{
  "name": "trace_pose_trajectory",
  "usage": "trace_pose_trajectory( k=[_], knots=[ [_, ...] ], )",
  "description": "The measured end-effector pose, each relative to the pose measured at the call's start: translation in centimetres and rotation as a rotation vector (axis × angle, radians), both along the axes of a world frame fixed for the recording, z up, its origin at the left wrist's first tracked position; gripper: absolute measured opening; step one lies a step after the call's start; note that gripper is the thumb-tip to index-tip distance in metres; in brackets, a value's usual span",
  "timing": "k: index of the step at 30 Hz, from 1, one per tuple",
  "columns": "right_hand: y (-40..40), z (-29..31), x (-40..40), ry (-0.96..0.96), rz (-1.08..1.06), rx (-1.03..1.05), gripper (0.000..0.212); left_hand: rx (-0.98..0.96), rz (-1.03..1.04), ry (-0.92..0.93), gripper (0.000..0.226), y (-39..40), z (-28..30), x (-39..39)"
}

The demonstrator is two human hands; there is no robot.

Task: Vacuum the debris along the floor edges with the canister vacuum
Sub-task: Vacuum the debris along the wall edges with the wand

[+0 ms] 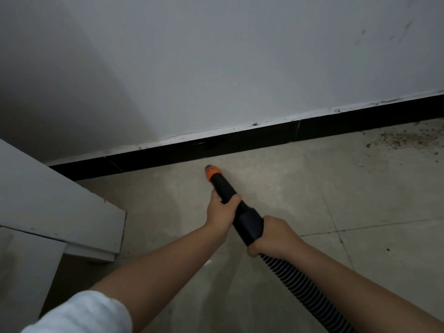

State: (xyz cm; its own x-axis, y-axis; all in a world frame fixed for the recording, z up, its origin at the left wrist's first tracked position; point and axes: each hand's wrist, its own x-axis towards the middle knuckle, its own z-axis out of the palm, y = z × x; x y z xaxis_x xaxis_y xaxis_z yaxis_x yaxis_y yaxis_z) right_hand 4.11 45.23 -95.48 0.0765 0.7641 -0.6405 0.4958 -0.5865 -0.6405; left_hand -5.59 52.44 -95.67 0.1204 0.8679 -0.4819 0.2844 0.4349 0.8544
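Item: vacuum nozzle (217,181), black w/ orange tip, pointing at floor just short of black baseboard (240,143)
Left hand (222,211): grip curling round nozzle barrel, steering
Right hand (274,235): grip wrapping rear cuff where ribbed hose (295,284) is joining
Debris (403,139): lying scattered by baseboard, far right, well apart from tip
Advice: be keeping tip low, hugging baseboard, sweeping slowly rightward; hose trailing slack, not kinking
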Motion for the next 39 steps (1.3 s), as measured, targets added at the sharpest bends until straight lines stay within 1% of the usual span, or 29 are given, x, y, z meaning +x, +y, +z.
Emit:
trace_pose_trajectory(
  k=[4,7,9,13,15,18,21,26,29,32,33,35,37,39],
  knots=[
    [0.3,-0.4,1.4,0.004,-0.183,0.010,0.038,-0.075,-0.119,-0.056,0.054,1.4,0.1,2.9],
    [0.4,-0.7,2.6,0.011,-0.242,0.024,0.030,-0.102,-0.165,-0.073,0.048,1.5,0.1,4.4],
    [0.6,-0.5,2.8,0.018,-0.237,0.025,0.030,-0.081,-0.145,-0.039,0.045,1.3,0.0,4.8],
    [1.6,0.3,1.8,0.044,-0.152,-0.019,0.030,-0.036,0.002,0.018,0.043,1.4,0.0,3.5],
    [1.9,0.4,0.9,0.049,-0.118,-0.025,0.036,-0.018,0.027,0.050,0.044,1.7,-0.3,2.3],
    [1.5,0.4,0.5,0.044,-0.127,0.013,0.044,-0.026,-0.016,0.050,0.047,2.0,-0.4,1.9],
    [0.1,0.2,2.0,0.046,-0.196,0.033,0.043,-0.033,-0.098,0.024,0.046,1.2,-0.2,3.8],
    [-4.2,-0.4,7.2,0.022,-0.278,0.029,0.042,-0.071,-0.242,0.010,0.046,-2.0,-0.5,9.8],
    [-7.6,-0.9,10.7,-0.003,-0.330,0.007,0.041,-0.147,-0.356,0.009,0.044,-4.1,-0.7,13.5],
    [-10.4,-1.3,13.9,-0.019,-0.308,-0.026,0.046,-0.220,-0.393,0.020,0.041,-5.9,-0.8,16.8],
    [-10.9,-1.3,15.0,0.002,-0.292,-0.037,0.050,-0.235,-0.376,0.026,0.041,-6.3,-0.8,17.7],
    [-11.6,-1.3,17.1,0.124,-0.323,-0.034,0.051,-0.252,-0.355,0.053,0.038,-6.6,-0.6,19.5],
    [-11.6,-1.0,18.7,0.253,-0.403,-0.008,0.041,-0.254,-0.347,0.082,0.033,-6.3,-0.2,21.0],
    [-11.3,-1.2,19.9,0.247,-0.420,0.014,0.037,-0.226,-0.310,0.099,0.038,-5.6,0.2,22.5]
  ],
)
